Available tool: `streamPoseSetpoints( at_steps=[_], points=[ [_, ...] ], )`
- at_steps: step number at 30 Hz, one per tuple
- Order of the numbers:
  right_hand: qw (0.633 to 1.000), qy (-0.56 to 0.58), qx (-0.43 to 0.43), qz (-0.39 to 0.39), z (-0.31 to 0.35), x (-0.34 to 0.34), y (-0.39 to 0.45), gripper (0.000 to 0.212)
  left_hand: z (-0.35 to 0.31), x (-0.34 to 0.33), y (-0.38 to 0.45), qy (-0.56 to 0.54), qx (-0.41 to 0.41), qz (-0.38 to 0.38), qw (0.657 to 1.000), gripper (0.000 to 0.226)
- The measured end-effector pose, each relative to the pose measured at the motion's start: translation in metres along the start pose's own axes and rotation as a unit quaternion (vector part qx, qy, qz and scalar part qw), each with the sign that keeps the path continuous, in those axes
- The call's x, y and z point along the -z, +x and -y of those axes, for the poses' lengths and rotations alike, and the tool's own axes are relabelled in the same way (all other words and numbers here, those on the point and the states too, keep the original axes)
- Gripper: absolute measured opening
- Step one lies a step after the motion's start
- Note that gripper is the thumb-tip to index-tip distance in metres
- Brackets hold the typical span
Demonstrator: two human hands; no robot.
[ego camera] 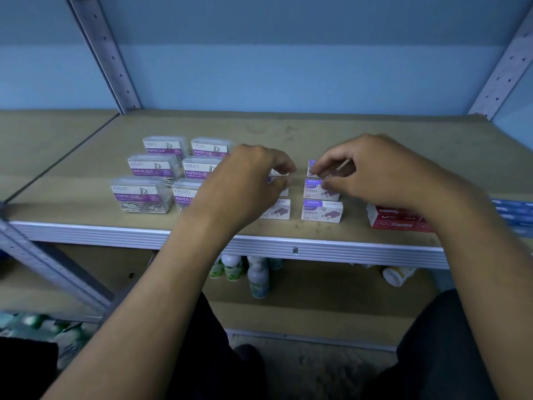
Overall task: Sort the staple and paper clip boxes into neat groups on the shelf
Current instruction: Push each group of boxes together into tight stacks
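Several clear paper clip boxes (142,194) with purple labels stand in two columns on the left of the brown shelf (317,131). To their right, small white and purple staple boxes (322,211) sit in two columns. My left hand (248,180) pinches a staple box (278,172) in the left column; most of that column is hidden under the hand. My right hand (372,168) pinches the rear staple box (312,166) of the right column. Red staple boxes (395,219) lie at the right, partly under my right forearm.
Blue boxes (516,215) sit at the far right edge of the shelf. Perforated metal uprights (103,53) frame the shelf. On the lower shelf stand small bottles (258,277) and a tipped white jar (396,275). The back of the shelf is bare board.
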State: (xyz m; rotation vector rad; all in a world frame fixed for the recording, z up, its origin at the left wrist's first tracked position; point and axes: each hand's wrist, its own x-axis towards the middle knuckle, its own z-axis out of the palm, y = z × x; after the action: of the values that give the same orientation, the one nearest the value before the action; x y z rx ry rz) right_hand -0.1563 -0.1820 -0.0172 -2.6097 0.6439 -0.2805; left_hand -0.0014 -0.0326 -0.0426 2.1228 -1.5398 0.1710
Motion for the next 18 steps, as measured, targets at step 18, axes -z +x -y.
streamPoseSetpoints(
  at_steps=[18],
  points=[
    [1.000, -0.017, -0.013, -0.014, -0.0019, -0.0052, -0.0005, 0.017, 0.0031, 0.0036, 0.0026, -0.021, 0.049, 0.013, 0.998, 0.026]
  ],
)
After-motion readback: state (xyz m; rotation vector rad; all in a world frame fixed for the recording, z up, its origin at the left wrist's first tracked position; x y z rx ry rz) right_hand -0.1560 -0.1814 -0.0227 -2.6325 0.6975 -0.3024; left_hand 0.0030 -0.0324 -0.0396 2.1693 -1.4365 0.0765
